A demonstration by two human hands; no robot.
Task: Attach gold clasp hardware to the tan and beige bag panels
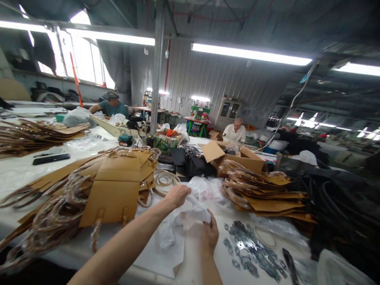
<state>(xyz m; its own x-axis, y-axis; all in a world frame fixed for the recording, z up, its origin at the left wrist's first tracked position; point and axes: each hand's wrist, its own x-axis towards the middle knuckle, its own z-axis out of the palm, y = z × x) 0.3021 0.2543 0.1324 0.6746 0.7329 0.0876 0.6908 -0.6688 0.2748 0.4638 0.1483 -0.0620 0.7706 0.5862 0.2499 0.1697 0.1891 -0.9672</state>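
Note:
My left hand (pixel 177 196) and my right hand (pixel 209 234) both grip a crumpled white plastic bag (pixel 190 213) above the white-covered worktable (pixel 166 253). Part of the bag hangs down between them. Left of my left hand lies a heap of tan flat bag panels (pixel 115 186) with plastic-wrapped rope handles. A coil of beige strap (pixel 164 182) sits just beyond that hand. To the right of my right hand is a scatter of small punched metal plates (pixel 252 249).
A second stack of tan panels (pixel 261 194) lies beyond the metal plates, next to an open cardboard box (pixel 237 158). Black material (pixel 335 206) is heaped at the right. A phone (pixel 51 159) lies at the left, a steel pillar (pixel 157 67) rises ahead, and two co-workers (pixel 234 131) sit farther back.

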